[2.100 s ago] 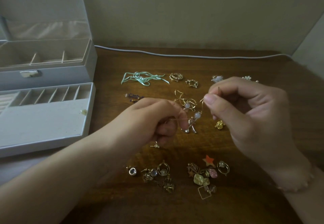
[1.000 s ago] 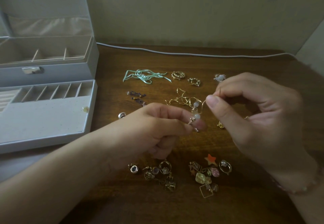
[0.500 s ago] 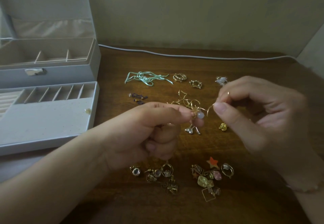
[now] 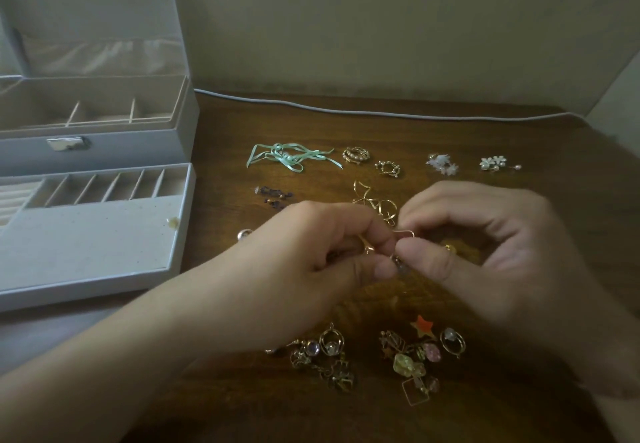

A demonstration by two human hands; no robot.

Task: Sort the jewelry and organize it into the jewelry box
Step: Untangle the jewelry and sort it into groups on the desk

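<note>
Presently both hands meet at frame centre: left hand (image 4: 322, 252) and right hand (image 4: 485, 252) each pinch a gold wire earring (image 4: 403, 234) between thumb and forefinger. Recommendation: part the hooks gently, without bending them. Jewelry box (image 4: 173, 234) stands open, left of frame, compartments accessible.

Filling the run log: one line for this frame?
phase: untangling | left hand: pinches gold earring | right hand: pinches same earring | jewelry box: open | rest of jewelry loose on table

The left hand (image 4: 322, 252) and right hand (image 4: 485, 245) hide most of the pinched earring (image 4: 401, 234), seemingly tangled.
</note>
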